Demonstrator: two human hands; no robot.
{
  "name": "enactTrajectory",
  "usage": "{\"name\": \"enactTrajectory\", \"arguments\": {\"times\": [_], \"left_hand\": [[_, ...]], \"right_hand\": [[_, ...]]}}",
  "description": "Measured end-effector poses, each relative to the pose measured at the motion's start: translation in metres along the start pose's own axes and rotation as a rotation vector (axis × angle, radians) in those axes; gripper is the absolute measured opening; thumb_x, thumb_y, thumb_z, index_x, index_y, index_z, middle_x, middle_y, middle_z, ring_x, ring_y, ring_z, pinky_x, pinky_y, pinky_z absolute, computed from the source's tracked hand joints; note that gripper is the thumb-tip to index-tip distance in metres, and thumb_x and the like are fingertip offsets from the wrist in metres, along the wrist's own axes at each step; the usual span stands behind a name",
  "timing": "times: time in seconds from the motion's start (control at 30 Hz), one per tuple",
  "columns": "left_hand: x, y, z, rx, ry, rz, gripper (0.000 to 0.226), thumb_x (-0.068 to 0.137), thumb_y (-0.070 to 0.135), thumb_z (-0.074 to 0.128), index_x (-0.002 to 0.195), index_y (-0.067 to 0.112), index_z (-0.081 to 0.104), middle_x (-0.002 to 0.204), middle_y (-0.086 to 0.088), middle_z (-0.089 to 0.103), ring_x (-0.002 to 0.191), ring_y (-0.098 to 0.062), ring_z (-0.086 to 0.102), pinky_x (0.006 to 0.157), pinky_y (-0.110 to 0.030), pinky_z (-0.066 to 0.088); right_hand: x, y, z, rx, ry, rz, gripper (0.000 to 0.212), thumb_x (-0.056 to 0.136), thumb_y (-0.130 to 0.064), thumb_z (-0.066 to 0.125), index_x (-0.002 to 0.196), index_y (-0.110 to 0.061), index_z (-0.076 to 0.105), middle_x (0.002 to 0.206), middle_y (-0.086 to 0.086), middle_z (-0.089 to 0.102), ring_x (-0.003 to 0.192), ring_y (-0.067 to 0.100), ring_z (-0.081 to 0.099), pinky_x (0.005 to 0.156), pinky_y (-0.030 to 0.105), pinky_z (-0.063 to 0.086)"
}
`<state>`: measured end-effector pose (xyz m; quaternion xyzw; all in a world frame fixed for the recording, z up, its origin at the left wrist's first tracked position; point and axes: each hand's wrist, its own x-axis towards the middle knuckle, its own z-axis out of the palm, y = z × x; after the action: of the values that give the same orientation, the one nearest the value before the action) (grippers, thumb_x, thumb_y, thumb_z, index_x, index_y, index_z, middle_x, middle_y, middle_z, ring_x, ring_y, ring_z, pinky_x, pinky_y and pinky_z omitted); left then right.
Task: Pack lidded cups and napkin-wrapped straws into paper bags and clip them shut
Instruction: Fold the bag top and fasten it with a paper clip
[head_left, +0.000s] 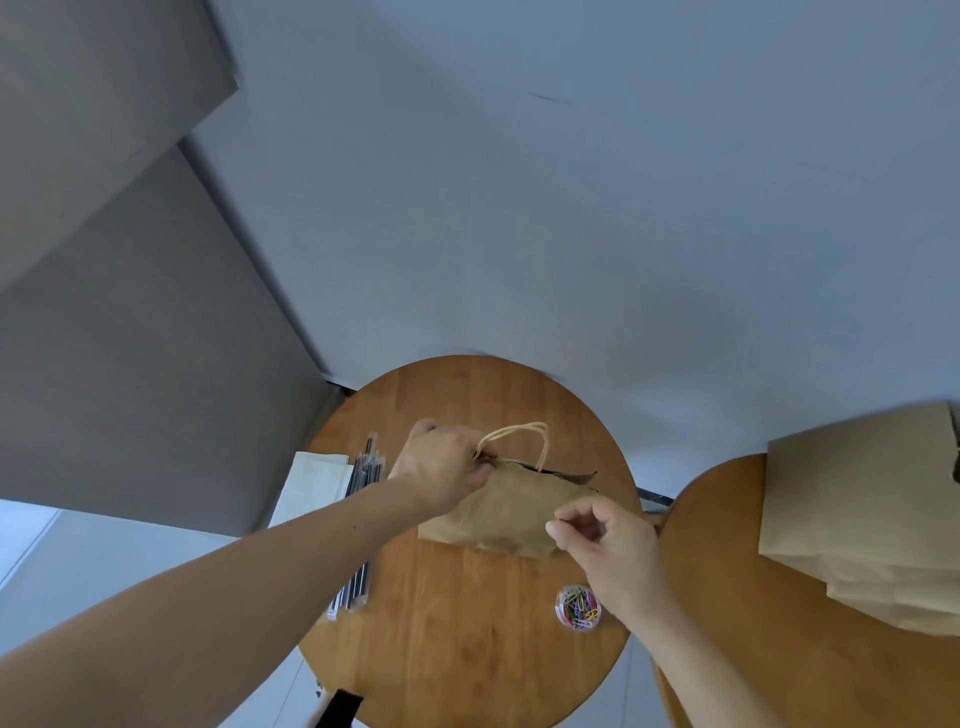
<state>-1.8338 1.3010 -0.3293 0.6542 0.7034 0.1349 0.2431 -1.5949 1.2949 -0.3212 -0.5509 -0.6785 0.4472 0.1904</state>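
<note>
Wood underneath everything: round table (467, 665), and just beside it on the right a second table (779, 649) carrying a stack of flat bags (857, 519).

Next in size, the paper bag (509, 514). Sits near the middle of the round table, mouth part open and turned toward the far side, twine handles (519, 428) arching above; upright or leaning, hard to tell. Looks thin, creased and light. Would likely buckle or tip under a careless push, and tear at the rim if yanked. Best taken by the top edge with both walls pressed together, not by the soft belly. Contents hidden.

Then the left hand (441, 470): clamped on the bag's top edge beside the handle root, fingers curled over the paper. And the right hand (608, 540): in front of the bag's right corner, thumb and forefinger drawn close, perhaps on a clip, too small to tell.

Off to the left, white napkins (311, 483) and wrapped straws (366, 473), partly under the forearm.

Smallest: clear tub of paper clips (577, 608) near the right wrist. Slippery little things, calling for a fingertip pinch.
</note>
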Motion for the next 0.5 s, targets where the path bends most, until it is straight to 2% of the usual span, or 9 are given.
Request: {"name": "enactTrajectory", "arguments": {"times": [0.03,0.1,0.17,0.27,0.33,0.43,0.5], "left_hand": [[0.000,-0.001,-0.001,-0.014,-0.005,-0.003,0.013,0.090,0.032,0.059,0.088,0.036,0.071,0.083,0.019,0.069,0.082,-0.003,0.061,0.103,-0.030,0.026],[0.001,-0.002,-0.004,-0.022,-0.026,0.009,0.016,0.092,0.032,0.058,0.095,0.034,0.073,0.080,0.020,0.065,0.083,-0.006,0.060,0.102,-0.031,0.026],[0.000,-0.003,-0.007,-0.020,-0.042,0.033,0.016,0.093,0.032,0.058,0.083,0.037,0.069,0.063,0.024,0.050,0.073,-0.005,0.052,0.100,-0.033,0.029],[0.001,-0.005,-0.009,-0.028,-0.020,0.042,0.025,0.094,0.031,0.058,0.070,0.040,0.056,0.056,0.024,0.041,0.065,-0.005,0.044,0.097,-0.035,0.031],[0.001,-0.007,-0.007,-0.035,-0.019,0.039,0.019,0.095,0.032,0.055,0.077,0.035,0.062,0.056,0.021,0.046,0.062,-0.005,0.046,0.100,-0.034,0.030],[-0.001,-0.008,-0.005,-0.033,-0.056,0.025,0.021,0.097,0.034,0.050,0.093,0.028,0.069,0.068,0.011,0.064,0.070,-0.010,0.059,0.102,-0.031,0.022],[-0.001,-0.008,-0.005,-0.040,-0.060,0.019,0.021,0.098,0.034,0.048,0.095,0.030,0.069,0.068,0.011,0.064,0.072,-0.011,0.060,0.103,-0.030,0.020]], "right_hand": [[0.005,-0.014,0.002,0.006,0.002,-0.057,0.014,0.083,-0.020,0.078,0.083,-0.031,0.070,0.077,-0.018,0.070,0.075,0.004,0.067,0.065,0.014,0.052],[0.019,-0.036,0.010,-0.036,0.036,-0.190,0.012,0.082,-0.017,0.078,0.084,-0.026,0.072,0.073,-0.021,0.068,0.072,0.004,0.066,0.062,0.012,0.049],[0.033,-0.050,0.018,-0.094,0.061,-0.297,0.010,0.082,-0.014,0.079,0.087,-0.021,0.074,0.075,-0.023,0.068,0.073,0.002,0.065,0.063,0.012,0.050],[0.053,-0.056,0.029,-0.192,0.080,-0.373,0.008,0.084,-0.013,0.077,0.091,-0.016,0.076,0.081,-0.012,0.073,0.072,0.006,0.067,0.067,0.028,0.056],[0.062,-0.054,0.033,-0.257,0.071,-0.370,0.008,0.086,-0.016,0.074,0.093,-0.017,0.076,0.082,-0.008,0.074,0.072,0.009,0.067,0.067,0.034,0.057],[0.068,-0.049,0.037,-0.322,0.049,-0.363,0.009,0.088,-0.020,0.072,0.096,-0.020,0.075,0.083,-0.008,0.074,0.072,0.011,0.068,0.067,0.036,0.057],[0.070,-0.048,0.037,-0.357,0.045,-0.372,0.008,0.088,-0.021,0.072,0.095,-0.021,0.075,0.083,-0.008,0.074,0.071,0.010,0.068,0.065,0.037,0.057]]}}
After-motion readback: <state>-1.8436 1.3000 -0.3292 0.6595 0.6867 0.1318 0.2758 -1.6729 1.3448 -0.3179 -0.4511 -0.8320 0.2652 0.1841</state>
